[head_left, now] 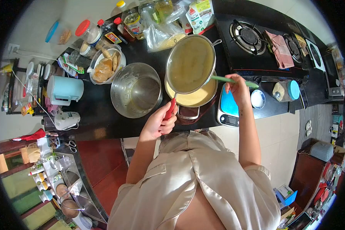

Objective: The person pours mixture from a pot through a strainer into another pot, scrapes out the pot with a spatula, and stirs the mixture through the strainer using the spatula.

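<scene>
My left hand (161,121) is wrapped round the red handle of a fine-mesh sieve (191,63). The sieve is tilted over a metal pot (189,113) that contains smooth yellow batter (198,98), and it covers the pot's far side. Wet, yellowish residue coats the mesh. In my right hand (238,90) is a green spatula (250,84), its other end reaching behind the sieve's rim, where it is hidden. A large steel bowl (127,102) with smears inside stands left of the pot.
A kitchen scale (228,119) with a blue top lies under my right forearm, beside a small white bowl (258,99) and a blue-lidded jar (293,90). Bottles (132,21) and bags (199,15) line the back. A gas stove (247,37) is at the right.
</scene>
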